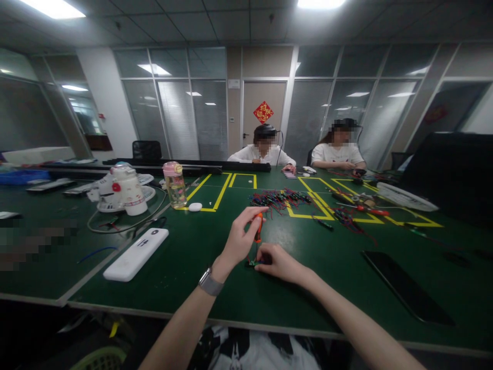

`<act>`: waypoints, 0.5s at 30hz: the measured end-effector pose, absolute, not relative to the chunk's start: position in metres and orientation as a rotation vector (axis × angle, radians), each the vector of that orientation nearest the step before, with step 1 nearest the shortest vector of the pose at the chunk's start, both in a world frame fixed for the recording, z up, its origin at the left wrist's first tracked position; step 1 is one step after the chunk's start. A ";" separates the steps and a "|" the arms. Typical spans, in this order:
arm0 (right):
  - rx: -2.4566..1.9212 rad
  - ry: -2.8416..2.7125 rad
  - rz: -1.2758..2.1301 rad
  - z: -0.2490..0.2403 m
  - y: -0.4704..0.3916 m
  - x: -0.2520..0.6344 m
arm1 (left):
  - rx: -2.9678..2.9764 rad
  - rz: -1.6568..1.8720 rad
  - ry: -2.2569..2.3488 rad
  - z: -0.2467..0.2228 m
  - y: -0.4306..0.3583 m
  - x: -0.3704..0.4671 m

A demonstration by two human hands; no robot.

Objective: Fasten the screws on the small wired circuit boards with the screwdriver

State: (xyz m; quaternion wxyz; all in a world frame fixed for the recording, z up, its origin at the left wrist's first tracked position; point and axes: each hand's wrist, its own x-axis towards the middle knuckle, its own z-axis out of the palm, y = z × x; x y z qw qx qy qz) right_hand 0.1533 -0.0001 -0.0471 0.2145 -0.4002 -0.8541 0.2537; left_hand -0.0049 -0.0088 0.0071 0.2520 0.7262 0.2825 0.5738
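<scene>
My left hand [242,234] is closed around the orange handle of a screwdriver [259,228], which stands upright with its shaft pointing down. Below its tip lies a small green circuit board [251,263] with wires, flat on the table. The fingers of my right hand [280,263] are closed at the board's right end and hold it against the surface. Whether the screwdriver's tip touches the board is too small to tell. Just beyond my hands spreads a pile of wired circuit boards [281,199] with red and dark leads.
A white power bank [136,254] lies to the left, near a pink-lidded bottle [175,185] and a white cup [129,190]. On the right are a dark phone [406,285] and more wired boards [346,218]. Yellow tape [311,216] marks the green table. Two people sit opposite.
</scene>
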 end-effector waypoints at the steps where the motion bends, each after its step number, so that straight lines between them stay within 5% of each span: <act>1: -1.109 -2.369 0.706 -0.047 0.000 0.154 | 1.952 1.529 0.744 0.007 -0.009 -0.005; 7: -1.113 -2.361 0.703 -0.048 0.000 0.154 | 2.042 1.757 0.940 0.006 -0.005 -0.006; 15: -1.127 -2.371 0.696 -0.048 0.001 0.153 | 1.869 1.526 0.715 0.008 -0.008 -0.004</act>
